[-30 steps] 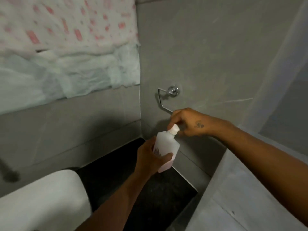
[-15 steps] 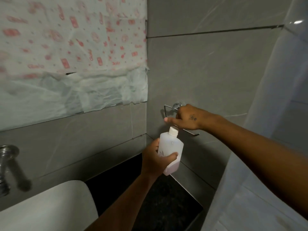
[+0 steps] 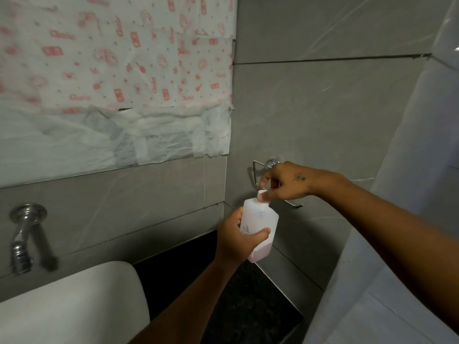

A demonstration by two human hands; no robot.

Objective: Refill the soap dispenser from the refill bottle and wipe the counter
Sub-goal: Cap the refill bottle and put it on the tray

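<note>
A translucent white plastic bottle point(image 3: 263, 219) with a little pinkish liquid at its bottom is held upright in the air above the dark counter point(image 3: 248, 299). My left hand point(image 3: 238, 240) wraps around the bottle's body from the left. My right hand point(image 3: 285, 181) reaches in from the right, and its thumb and fingers pinch the small white cap point(image 3: 260, 194) on the bottle's neck. I cannot tell whether this bottle is the dispenser or the refill.
A white basin point(image 3: 69, 306) fills the lower left, with a chrome wall tap point(image 3: 22, 237) above it. A chrome wire holder point(image 3: 263, 170) is fixed to the grey tiled wall just behind my right hand. Printed paper point(image 3: 119, 78) covers the wall above. A pale curtain point(image 3: 402, 219) hangs at the right.
The view has tilted up and to the left, bringing the tap into sight. Both hands stay on the bottle and cap, with my right fingers shifting slightly on the cap.
</note>
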